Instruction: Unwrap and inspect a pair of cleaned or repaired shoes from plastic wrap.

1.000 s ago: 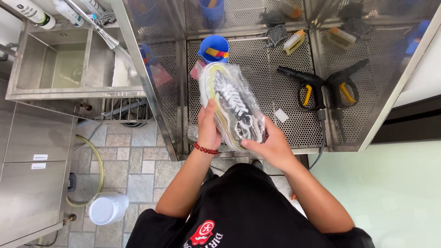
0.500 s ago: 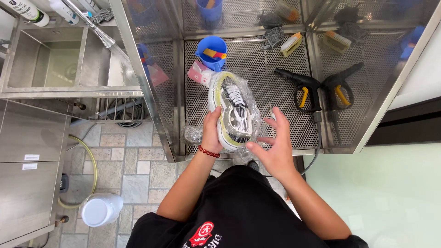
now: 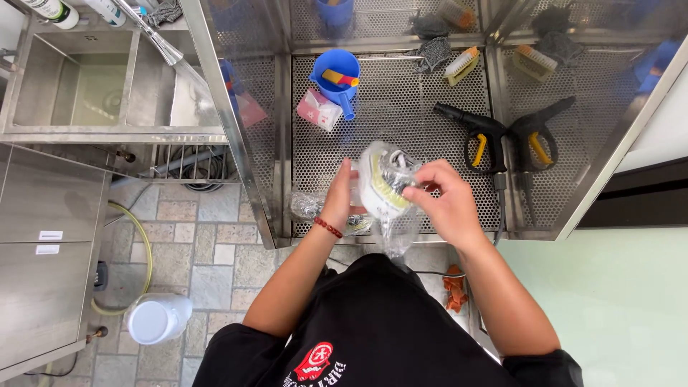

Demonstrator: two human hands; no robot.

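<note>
Standing at a perforated steel wash bench (image 3: 401, 107), both hands up over its near edge. Left hand (image 3: 342, 197), red bead bracelet at the wrist, cupped around the near-left side of a sneaker (image 3: 383, 179) wrapped in a clear plastic bag (image 3: 394, 229), fingers curled behind it and palm against the sole edge. Right hand (image 3: 441, 201) closed to a pinch, thumb and forefinger gripping the plastic at the shoe's right side, remaining fingers folded. Sneaker held toe-up between the two hands, white sole with a yellowish edge facing the camera, loose tail of the bag hanging below the hands.

Judging from this: unwrapping apparently under way but not finished, plastic still covering most of the shoe, none of the cleaning gear in use. Beyond the left hand, a blue scoop (image 3: 337, 75) with a pink packet (image 3: 317, 109) beside it; beyond the right hand, two black-and-yellow spray guns (image 3: 502, 136) lying flat, with scrub brushes (image 3: 462, 63) further back. Just below the left hand, crumpled clear plastic (image 3: 308, 206) on the bench lip. Far left, a steel sink (image 3: 72, 86).
</note>
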